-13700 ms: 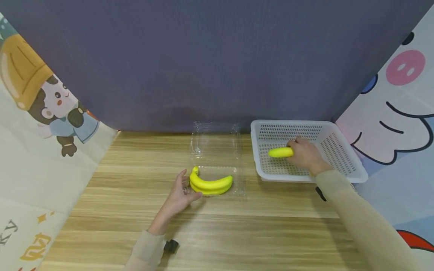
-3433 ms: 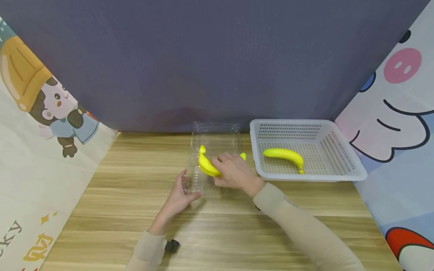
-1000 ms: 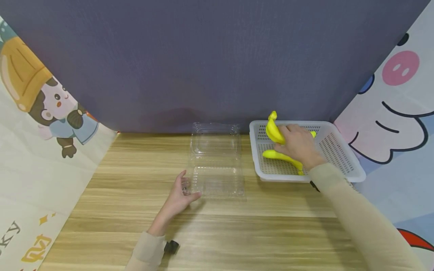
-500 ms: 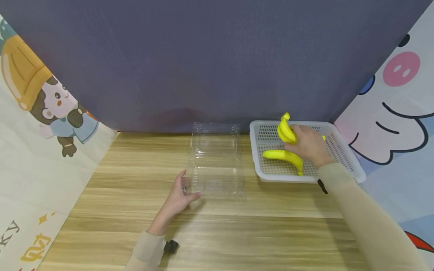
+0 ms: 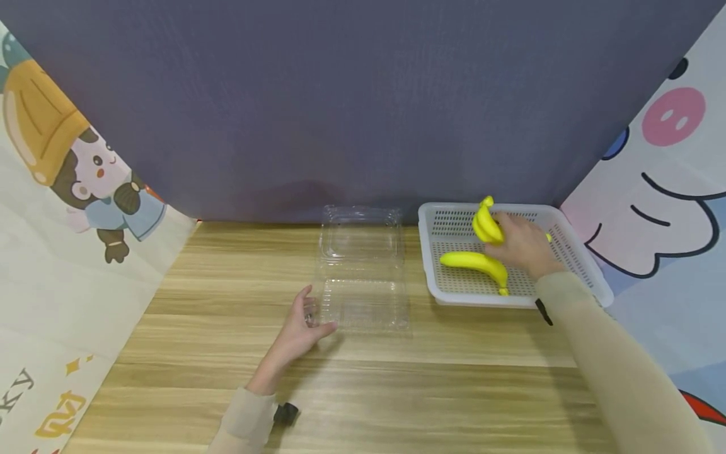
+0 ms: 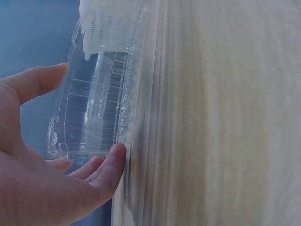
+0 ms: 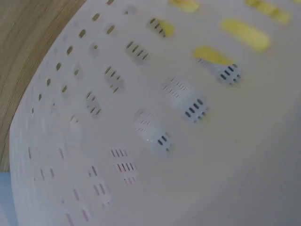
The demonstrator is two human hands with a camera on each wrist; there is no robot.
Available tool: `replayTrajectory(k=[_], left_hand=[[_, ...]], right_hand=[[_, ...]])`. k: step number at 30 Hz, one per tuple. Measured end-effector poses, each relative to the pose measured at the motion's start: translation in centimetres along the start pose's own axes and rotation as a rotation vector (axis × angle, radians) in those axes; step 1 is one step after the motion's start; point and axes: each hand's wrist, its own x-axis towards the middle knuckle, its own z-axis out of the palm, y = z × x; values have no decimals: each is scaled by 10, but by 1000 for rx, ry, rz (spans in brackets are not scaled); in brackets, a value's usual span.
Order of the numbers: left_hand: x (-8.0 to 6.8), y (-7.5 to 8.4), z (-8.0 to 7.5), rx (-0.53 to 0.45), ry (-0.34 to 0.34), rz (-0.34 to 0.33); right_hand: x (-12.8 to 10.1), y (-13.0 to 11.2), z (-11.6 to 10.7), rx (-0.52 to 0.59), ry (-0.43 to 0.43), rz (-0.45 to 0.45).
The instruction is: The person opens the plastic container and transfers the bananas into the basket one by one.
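The right hand (image 5: 524,244) is gripping the yellow plastic banana bunch (image 5: 488,224) and lowering it over the white perforated plastic basket (image 5: 573,268) at the far right of the wooden table (image 5: 397,391); a second ago the bunch was higher and nearer the basket's left wall, so the move out of the box is nearly finishing. A single yellow banana (image 5: 476,263) is already lying on the basket floor, just below the bunch. The clear plastic clamshell box (image 5: 360,277), lying open at the table's far middle, is now holding nothing. The left hand (image 5: 297,331) is staying at its near left corner, fingers relaxed and lightly touching the rim (image 6: 123,141).
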Motion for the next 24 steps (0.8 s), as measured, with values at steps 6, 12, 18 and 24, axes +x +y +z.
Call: replayTrajectory(k=[6,12,18,24], left_hand=[[-1,-1,0,-8,-7,7],[-1,-2,0,-11,-6,9],[0,-2,0,-17,-12,19],[0,-2,0,-19,-11,18]], right_hand=[[0,7,-1,-2,-46,19],[-2,10,-2,15,-80,47],[-7,15,2,26,-110,81],[-13,21,5,44,-119,113]])
